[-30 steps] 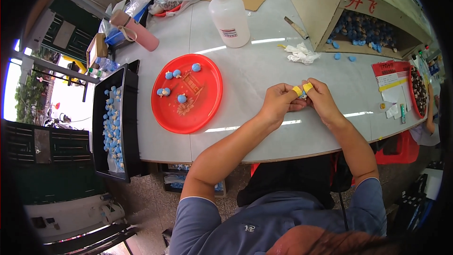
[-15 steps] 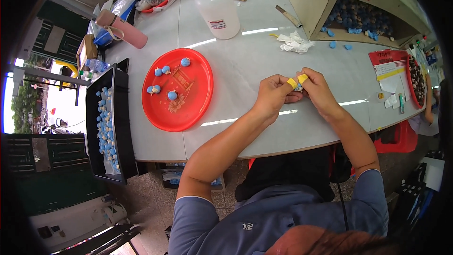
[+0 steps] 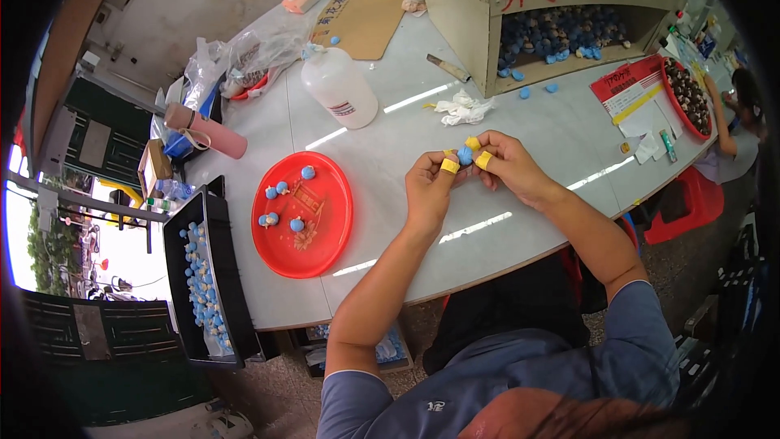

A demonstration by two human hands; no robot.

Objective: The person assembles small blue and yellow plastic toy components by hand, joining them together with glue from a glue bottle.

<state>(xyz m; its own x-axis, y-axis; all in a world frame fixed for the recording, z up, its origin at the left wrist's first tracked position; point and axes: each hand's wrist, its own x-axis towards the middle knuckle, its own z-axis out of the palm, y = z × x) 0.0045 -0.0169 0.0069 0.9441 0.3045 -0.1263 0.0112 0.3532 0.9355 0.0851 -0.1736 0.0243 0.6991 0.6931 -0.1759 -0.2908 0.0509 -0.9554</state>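
Between the fingertips of both hands is a small blue ball (image 3: 465, 155), partly covered by the fingers. My left hand (image 3: 429, 189) pinches it from the left, and my right hand (image 3: 517, 171) closes on it from the right. Yellow tape wraps several fingertips on both hands. To the left of my hands lies a round red tray (image 3: 331, 236) with several blue-and-cream balls (image 3: 297, 225) scattered on it. A crumpled white tissue (image 3: 463, 108) rests just beyond my hands on the grey table.
At far left stands a black bin (image 3: 237, 297) of similar balls. A white plastic bottle (image 3: 340, 91) and a pink flask (image 3: 207, 132) stand behind the tray. An open-fronted box (image 3: 455, 4) full of blue pieces sits far right, near a red bowl (image 3: 705, 128) and another person's arm (image 3: 719, 114).
The head view has tilted and shifted, so the table sits lower. My hands have turned, and the blue ball shows more plainly between my fingertips. The balls in the tray look unchanged.
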